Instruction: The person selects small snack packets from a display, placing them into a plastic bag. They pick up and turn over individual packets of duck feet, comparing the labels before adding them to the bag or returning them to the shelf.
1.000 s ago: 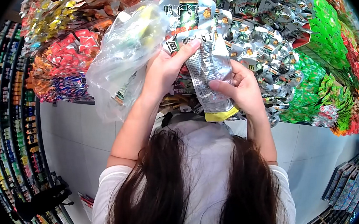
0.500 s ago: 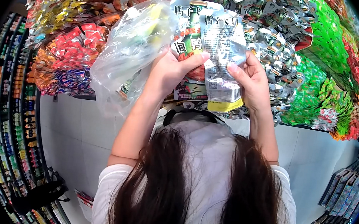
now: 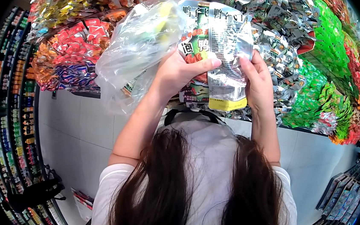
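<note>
Two printed snack pouches overlap in front of my chest. My left hand point(image 3: 179, 71) is closed on the dark green pouch point(image 3: 196, 82), its thumb lying across the front. My right hand point(image 3: 260, 79) pinches the right edge of the silver pouch point(image 3: 228, 56), which has small print, a barcode and a yellow bottom strip. The left thumb tip also reaches the silver pouch's left edge. A clear plastic bag point(image 3: 128, 48) with some packets inside hangs at my left hand and forearm; how it is held is hidden.
Heaps of packaged snacks fill the display ahead: red packets point(image 3: 88, 36) to the left, silver packets point(image 3: 280, 44) behind my right hand, green packets point(image 3: 330, 35) farther right. Tall stocked shelves point(image 3: 11, 110) stand left, a rack point(image 3: 344, 193) lower right. Tiled floor point(image 3: 74, 116) lies below.
Both hands and the pouches have shifted slightly right in view. The silver pouch has turned more upright and its surface catches more glare. The plastic bag has swung a little right.
</note>
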{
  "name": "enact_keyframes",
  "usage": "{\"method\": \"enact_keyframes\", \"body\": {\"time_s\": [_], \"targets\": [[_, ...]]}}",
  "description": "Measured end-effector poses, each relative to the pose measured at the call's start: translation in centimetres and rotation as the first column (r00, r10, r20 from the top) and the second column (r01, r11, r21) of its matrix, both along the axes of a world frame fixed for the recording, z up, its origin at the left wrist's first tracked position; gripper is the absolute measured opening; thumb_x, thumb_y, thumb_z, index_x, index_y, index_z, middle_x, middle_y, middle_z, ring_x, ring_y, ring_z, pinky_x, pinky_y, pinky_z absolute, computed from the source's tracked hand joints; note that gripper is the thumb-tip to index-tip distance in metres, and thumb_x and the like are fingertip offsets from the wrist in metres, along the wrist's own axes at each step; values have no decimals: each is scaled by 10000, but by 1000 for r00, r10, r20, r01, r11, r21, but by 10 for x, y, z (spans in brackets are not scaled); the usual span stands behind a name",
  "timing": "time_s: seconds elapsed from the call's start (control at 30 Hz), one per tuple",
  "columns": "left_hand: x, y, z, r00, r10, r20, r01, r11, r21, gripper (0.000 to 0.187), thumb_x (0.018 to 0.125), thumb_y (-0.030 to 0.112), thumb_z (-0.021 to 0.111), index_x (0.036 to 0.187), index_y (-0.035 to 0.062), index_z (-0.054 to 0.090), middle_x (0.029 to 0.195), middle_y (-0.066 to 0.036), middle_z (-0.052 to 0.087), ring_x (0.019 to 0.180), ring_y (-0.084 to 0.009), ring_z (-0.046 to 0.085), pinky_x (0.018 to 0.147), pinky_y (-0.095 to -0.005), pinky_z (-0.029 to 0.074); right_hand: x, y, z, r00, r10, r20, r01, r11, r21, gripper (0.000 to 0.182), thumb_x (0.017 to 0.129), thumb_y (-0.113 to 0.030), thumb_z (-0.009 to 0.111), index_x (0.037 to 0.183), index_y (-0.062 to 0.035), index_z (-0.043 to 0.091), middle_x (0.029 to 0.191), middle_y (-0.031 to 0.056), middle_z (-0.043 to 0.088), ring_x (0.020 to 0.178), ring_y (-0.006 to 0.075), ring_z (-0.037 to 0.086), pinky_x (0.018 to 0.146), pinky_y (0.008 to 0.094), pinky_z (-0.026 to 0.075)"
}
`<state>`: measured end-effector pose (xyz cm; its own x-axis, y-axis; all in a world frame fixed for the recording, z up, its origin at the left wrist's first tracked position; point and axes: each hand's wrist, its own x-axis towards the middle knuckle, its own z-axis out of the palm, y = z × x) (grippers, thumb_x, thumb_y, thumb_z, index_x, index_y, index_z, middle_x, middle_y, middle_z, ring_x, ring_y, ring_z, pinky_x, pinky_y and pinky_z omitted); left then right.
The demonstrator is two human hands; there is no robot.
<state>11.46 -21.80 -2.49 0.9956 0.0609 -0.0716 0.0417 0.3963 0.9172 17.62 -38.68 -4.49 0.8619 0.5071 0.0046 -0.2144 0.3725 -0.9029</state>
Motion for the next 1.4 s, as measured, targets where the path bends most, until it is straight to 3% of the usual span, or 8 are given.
{"method": "enact_keyframes", "body": {"time_s": [0.17,0.27,0.4,0.73,0.8,0.97,1.03,1.4], "targets": [[0,2,-4,998,24,55,-23,1000,-4,269,746,62,674,994,9,584,854,-35,624,695,-77,588,565,-198,492,0,-7,6,993,27,-116,-14,993,114,216,871,-78,522,1066,15,502,1002,73,590,889,117,560,811,254,435],[0,-1,-3,997,59,58,-59,998,-4,253,749,61,670,982,5,590,848,-34,625,685,-74,586,552,-191,486,-4,-17,2,988,151,23,-150,988,-34,353,812,-52,591,1132,28,462,1030,91,591,919,123,572,816,252,447],[-1,0,-1,995,85,62,-85,996,3,253,753,56,662,989,-4,590,853,-46,631,696,-80,594,560,-194,494,-14,-21,3,986,166,-22,-167,971,-169,467,744,23,652,1166,43,452,1061,91,596,945,120,574,839,256,448],[0,-2,-4,995,92,49,-92,996,-3,269,764,35,629,1021,-20,570,890,-68,633,731,-110,611,618,-234,514,-21,-21,3,986,162,38,-152,972,-181,421,777,23,614,1165,44,452,1063,86,593,948,106,568,841,245,443],[0,1,-7,996,60,67,-57,997,-45,232,779,60,646,991,-13,589,922,-45,632,804,-93,585,719,-234,477,-22,-22,1,987,153,42,-143,972,-188,377,809,-18,593,1156,45,460,1053,81,595,934,95,569,826,238,447],[-2,3,-4,998,66,-7,-66,997,30,255,774,66,654,1008,-8,584,909,-50,633,779,-96,592,684,-229,484,-24,-29,0,985,173,-2,-171,972,-162,301,855,-67,549,1125,49,484,1022,75,606,894,81,574,787,226,455],[0,1,-8,996,91,23,-92,995,30,261,749,59,649,995,7,582,856,-44,633,699,-95,601,587,-220,497,-24,-30,-1,986,164,14,-159,971,-177,283,865,-74,537,1115,51,492,1012,75,609,881,77,576,775,222,457],[-3,1,-5,996,82,-21,-81,996,34,280,755,73,648,1013,-8,578,883,-69,635,724,-120,615,592,-246,517,-26,-32,-3,988,152,40,-141,970,-199,269,866,-64,544,1105,52,502,1009,74,608,857,66,571,746,199,448]]}}
